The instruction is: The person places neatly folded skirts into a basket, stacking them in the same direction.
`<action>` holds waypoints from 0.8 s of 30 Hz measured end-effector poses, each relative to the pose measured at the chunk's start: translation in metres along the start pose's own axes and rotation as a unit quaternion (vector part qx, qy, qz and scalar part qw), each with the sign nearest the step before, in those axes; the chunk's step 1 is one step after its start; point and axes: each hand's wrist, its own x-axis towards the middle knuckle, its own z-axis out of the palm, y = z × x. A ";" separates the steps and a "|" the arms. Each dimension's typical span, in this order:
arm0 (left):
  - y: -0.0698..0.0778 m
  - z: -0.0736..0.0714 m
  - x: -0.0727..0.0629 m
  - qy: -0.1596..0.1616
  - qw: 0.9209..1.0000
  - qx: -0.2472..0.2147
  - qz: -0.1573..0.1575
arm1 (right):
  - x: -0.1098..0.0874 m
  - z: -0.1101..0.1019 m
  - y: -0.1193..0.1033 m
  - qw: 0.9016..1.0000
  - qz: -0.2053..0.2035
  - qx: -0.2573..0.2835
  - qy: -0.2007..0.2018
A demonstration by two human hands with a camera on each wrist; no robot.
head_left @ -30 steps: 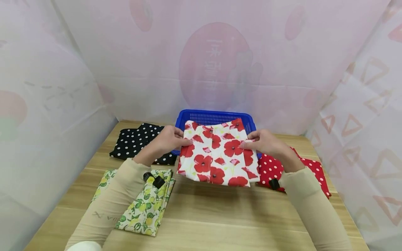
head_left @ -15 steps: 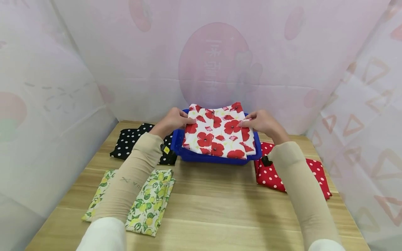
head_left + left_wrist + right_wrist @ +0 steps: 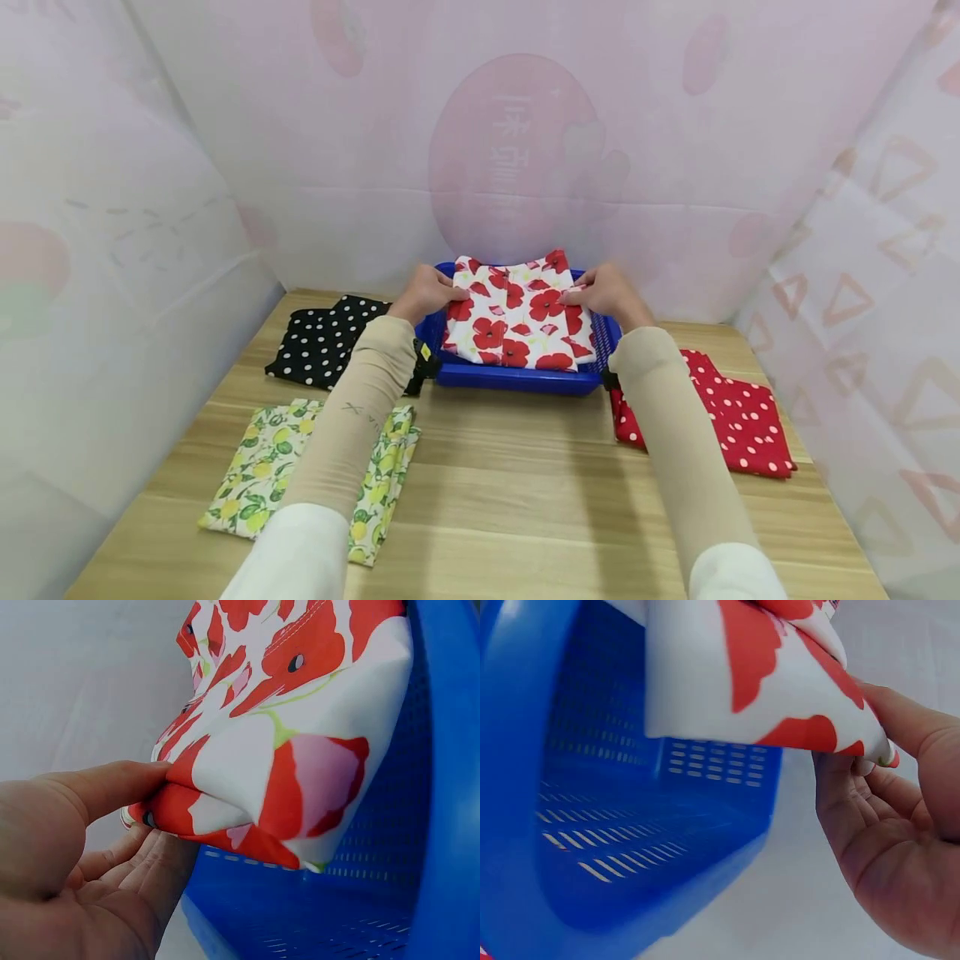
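A folded white cloth with red poppies (image 3: 517, 325) lies level over the blue plastic basket (image 3: 517, 381), within its rim in the head view. My left hand (image 3: 428, 293) pinches the cloth's left edge, thumb on top and fingers beneath. On the opposite edge, my right hand (image 3: 613, 297) grips it the same way. The left wrist view shows the thumb (image 3: 124, 784) pressing into the folded layers. In the right wrist view, the cloth's folded end (image 3: 690, 682) hangs above the slotted basket floor (image 3: 622, 840), with a gap under it.
A black cloth with white dots (image 3: 318, 342) lies left of the basket. Nearer on the left is a lemon-print cloth (image 3: 262, 467), partly under my left forearm. A red dotted cloth (image 3: 738, 421) lies at the right, partly behind my right forearm. Fabric walls (image 3: 337, 225) enclose the wooden table (image 3: 510, 500).
Both hands have carried the poppy cloth forward from in front of the basket to over it, then lowered it slightly. The other cloths stay put.
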 end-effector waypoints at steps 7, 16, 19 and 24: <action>-0.009 0.013 0.006 0.011 0.999 0.034 -0.003 | 0.002 0.015 0.007 1.000 0.005 -0.004 0.002; -0.015 0.027 0.008 0.008 0.996 0.089 -0.016 | 0.002 0.033 0.009 1.000 0.011 -0.009 -0.005; -0.016 0.031 0.007 0.007 0.995 0.100 -0.024 | 0.004 0.040 0.009 1.000 0.021 -0.012 -0.007; -0.017 0.036 0.006 0.004 0.992 0.116 -0.046 | 0.004 0.048 0.009 0.999 0.026 -0.023 -0.004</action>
